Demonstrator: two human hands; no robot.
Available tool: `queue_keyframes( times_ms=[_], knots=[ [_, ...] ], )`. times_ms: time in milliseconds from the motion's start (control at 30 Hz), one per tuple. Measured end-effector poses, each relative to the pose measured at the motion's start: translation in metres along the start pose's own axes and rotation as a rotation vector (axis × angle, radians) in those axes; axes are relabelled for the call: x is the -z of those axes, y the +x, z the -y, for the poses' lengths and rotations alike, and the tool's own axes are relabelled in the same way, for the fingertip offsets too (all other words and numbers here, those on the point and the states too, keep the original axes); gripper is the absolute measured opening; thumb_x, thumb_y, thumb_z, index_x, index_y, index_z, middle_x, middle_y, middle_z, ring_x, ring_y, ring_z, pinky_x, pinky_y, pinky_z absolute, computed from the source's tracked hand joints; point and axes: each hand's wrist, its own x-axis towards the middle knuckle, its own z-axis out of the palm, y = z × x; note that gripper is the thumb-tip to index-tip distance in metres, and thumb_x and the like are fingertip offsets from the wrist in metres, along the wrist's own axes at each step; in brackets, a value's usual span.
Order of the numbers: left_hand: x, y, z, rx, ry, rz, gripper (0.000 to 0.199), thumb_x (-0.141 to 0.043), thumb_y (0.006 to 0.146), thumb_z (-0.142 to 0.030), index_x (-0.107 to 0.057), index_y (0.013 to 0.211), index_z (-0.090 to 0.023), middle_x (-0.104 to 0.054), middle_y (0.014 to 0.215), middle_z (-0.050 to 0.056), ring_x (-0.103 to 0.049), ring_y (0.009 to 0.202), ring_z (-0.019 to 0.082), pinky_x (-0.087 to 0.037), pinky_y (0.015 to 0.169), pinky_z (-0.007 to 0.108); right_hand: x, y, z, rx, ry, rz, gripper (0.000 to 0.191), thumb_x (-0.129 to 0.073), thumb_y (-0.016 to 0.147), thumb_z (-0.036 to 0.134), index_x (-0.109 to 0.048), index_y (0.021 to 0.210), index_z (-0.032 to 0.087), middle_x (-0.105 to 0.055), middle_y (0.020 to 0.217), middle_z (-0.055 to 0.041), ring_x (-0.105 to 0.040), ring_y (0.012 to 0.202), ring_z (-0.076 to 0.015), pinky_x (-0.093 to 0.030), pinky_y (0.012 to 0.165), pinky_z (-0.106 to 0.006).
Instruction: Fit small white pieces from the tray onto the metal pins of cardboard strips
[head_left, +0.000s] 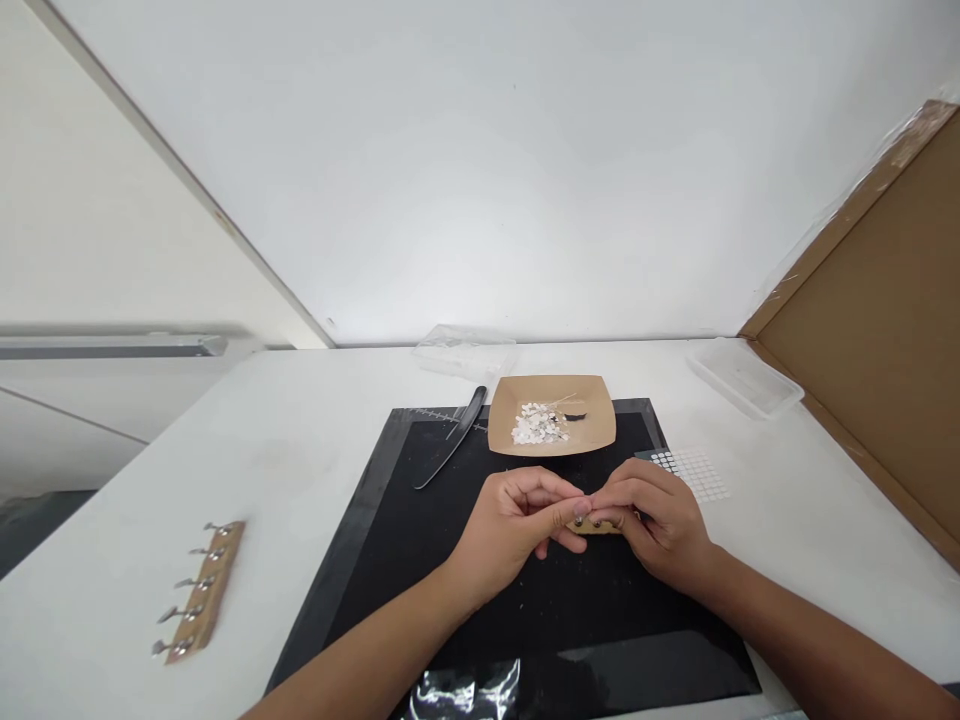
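Closely, two bare hands meet over a narrow tan strip fitted with small round metal studs (pixel 600 527), at the upper part of a black mat with glossy clear edging (pixel 540 620) on a white desk (pixel 285 440). The strip lies between the fingertips, its long axis running roughly from 9 to 3 o'clock, with neither hand clearly nearer. It sits at about 3 o'clock from the left hand (pixel 502 525) and 9 o'clock from the right hand (pixel 664 515).

Both hands are drawn in, thumbs and index fingers nearly closed and touching one another at the strip; whether either clasps the strip or a small part on it cannot be told behind the fingers. The left hand's lower fingers curl loosely.

At 12 o'clock from the hands, a shallow brown paper tray (pixel 551 388) holds a heap of small white discs (pixel 536 425). A curved black tool (pixel 454 445) lies at 10 o'clock, a sheet of round white dots (pixel 697 472) at 2 o'clock, and a second tan strip with five metal stems (pixel 206 595) at 8 o'clock.
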Motion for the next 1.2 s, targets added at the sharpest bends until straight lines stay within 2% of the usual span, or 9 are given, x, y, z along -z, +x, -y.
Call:
queue_keyframes(
  times_ms=[67, 200, 267, 400, 567, 733, 900, 1100, 1200],
  knots=[
    [0.002, 0.000, 0.001, -0.197, 0.215, -0.079, 0.024, -0.080, 0.090, -0.043, -0.080, 0.091, -0.019, -0.082, 0.078, 0.005, -0.079, 0.066, 0.020, -0.046, 0.048, 0.021, 0.000, 0.001, -0.001, -0.010, -0.039, 0.002, 0.011, -0.067, 0.102, 0.014, -0.074, 0.098, 0.022, -0.070, 0.082, -0.0020, -0.066, 0.074, -0.0144, -0.054, 0.065, -0.026],
    [0.021, 0.007, -0.004, -0.747, 0.804, -0.456, 0.010, -0.072, 0.098, -0.028, -0.079, 0.095, -0.021, -0.082, 0.090, 0.002, -0.072, 0.073, 0.016, -0.054, 0.069, 0.027, 0.002, 0.002, -0.004, -0.084, -0.084, 0.027, 0.008, -0.066, 0.103, 0.016, -0.071, 0.099, 0.022, -0.071, 0.084, -0.0022, -0.067, 0.077, -0.0160, -0.054, 0.068, -0.029],
    [0.039, 0.014, -0.006, -0.825, 1.037, -0.623, 0.013, -0.067, 0.101, -0.026, -0.076, 0.095, -0.019, -0.080, 0.090, 0.004, -0.070, 0.083, 0.020, -0.055, 0.078, 0.032, 0.003, 0.002, -0.006, -0.119, -0.110, 0.035, 0.008, -0.066, 0.103, 0.018, -0.070, 0.100, 0.023, -0.071, 0.084, -0.0018, -0.066, 0.075, -0.0162, -0.052, 0.066, -0.029],
    [0.079, 0.029, -0.004, -0.617, 1.441, -0.882, 0.023, -0.058, 0.104, -0.028, -0.076, 0.108, -0.015, -0.078, 0.100, 0.011, -0.062, 0.102, 0.032, -0.052, 0.081, 0.039, 0.004, 0.001, -0.007, -0.170, -0.149, 0.043, 0.007, -0.064, 0.104, 0.020, -0.069, 0.100, 0.024, -0.069, 0.084, -0.0015, -0.064, 0.072, -0.0161, -0.049, 0.063, -0.030],
    [0.099, 0.033, 0.003, -0.167, 1.690, -0.757, 0.044, -0.049, 0.105, -0.040, -0.080, 0.100, -0.009, -0.072, 0.097, 0.020, -0.055, 0.106, 0.041, -0.051, 0.087, 0.046, 0.004, -0.001, -0.011, -0.220, -0.170, 0.055, 0.009, -0.059, 0.106, 0.024, -0.067, 0.102, 0.023, -0.069, 0.084, -0.0020, -0.064, 0.073, -0.0175, -0.050, 0.066, -0.032],
    [0.094, 0.033, 0.001, 0.080, 1.714, -0.575, 0.047, -0.045, 0.106, -0.040, -0.080, 0.096, -0.009, -0.071, 0.102, 0.021, -0.055, 0.109, 0.041, -0.051, 0.088, 0.044, 0.005, 0.000, -0.014, -0.277, -0.186, 0.052, 0.012, -0.058, 0.106, 0.026, -0.068, 0.099, 0.024, -0.068, 0.083, -0.0011, -0.062, 0.071, -0.0166, -0.049, 0.065, -0.031],
    [0.097, 0.032, -0.002, 0.143, 1.672, -0.573, 0.043, -0.044, 0.104, -0.036, -0.078, 0.097, -0.011, -0.071, 0.103, 0.022, -0.055, 0.112, 0.042, -0.051, 0.083, 0.043, 0.005, 0.000, -0.017, -0.330, -0.190, 0.057, 0.016, -0.057, 0.107, 0.030, -0.067, 0.095, 0.024, -0.068, 0.083, -0.0015, -0.063, 0.072, -0.0171, -0.047, 0.065, -0.031],
    [0.101, 0.035, 0.000, 0.086, 1.643, -0.575, 0.034, -0.051, 0.101, -0.033, -0.078, 0.096, -0.012, -0.072, 0.098, 0.019, -0.062, 0.100, 0.037, -0.052, 0.083, 0.043, 0.008, -0.001, -0.022, -0.363, -0.243, 0.105, 0.019, -0.054, 0.108, 0.033, -0.062, 0.094, 0.024, -0.068, 0.085, -0.0014, -0.064, 0.073, -0.0172, -0.047, 0.065, -0.031],
    [0.097, 0.033, -0.005, 0.030, 1.599, -0.635, 0.035, -0.046, 0.104, -0.031, -0.077, 0.103, -0.015, -0.071, 0.102, 0.017, -0.066, 0.096, 0.032, -0.051, 0.072, 0.037, 0.012, -0.001, -0.025, -0.337, -0.286, 0.107, 0.018, -0.053, 0.108, 0.033, -0.059, 0.094, 0.024, -0.069, 0.087, -0.0015, -0.065, 0.075, -0.0178, -0.047, 0.066, -0.031]
  ],
)
